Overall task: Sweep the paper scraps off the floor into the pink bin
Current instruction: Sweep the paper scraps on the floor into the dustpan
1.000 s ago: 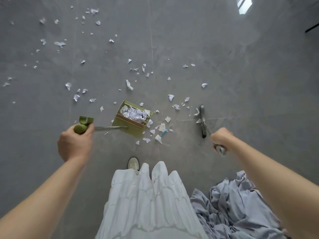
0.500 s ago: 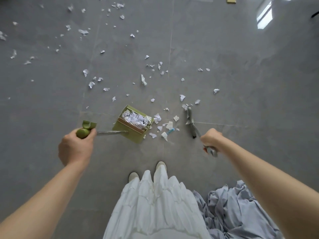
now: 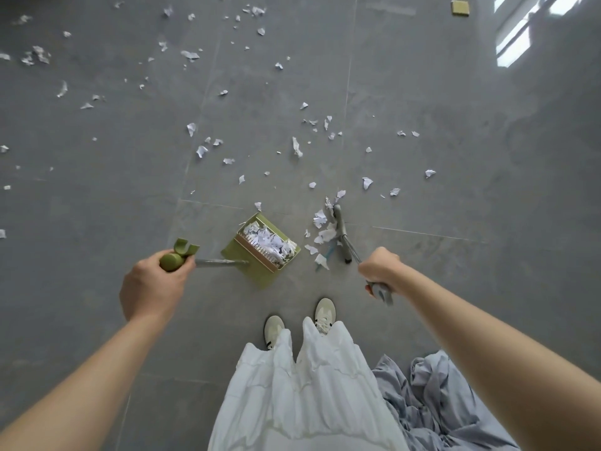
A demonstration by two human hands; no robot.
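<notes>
My left hand (image 3: 153,288) grips the green top of a long dustpan handle (image 3: 172,259). The green dustpan (image 3: 257,255) sits on the grey floor just ahead of my feet and holds a heap of white paper scraps (image 3: 270,244). My right hand (image 3: 379,266) grips the grey broom handle (image 3: 380,289). The narrow grey broom head (image 3: 341,232) stands on the floor right of the dustpan, with a small pile of scraps (image 3: 322,236) between them. Several more scraps (image 3: 296,146) lie scattered over the floor ahead and to the far left. No pink bin is in view.
My two pale shoes (image 3: 325,312) and a white skirt (image 3: 305,392) fill the bottom centre. A crumpled blue-grey cloth (image 3: 432,398) lies on the floor at bottom right. A small yellow square object (image 3: 460,8) sits far ahead near a bright window reflection (image 3: 517,37).
The broom head has swept leftward toward the dustpan, pushing scraps closer to it. My view has shifted forward, and both feet now show.
</notes>
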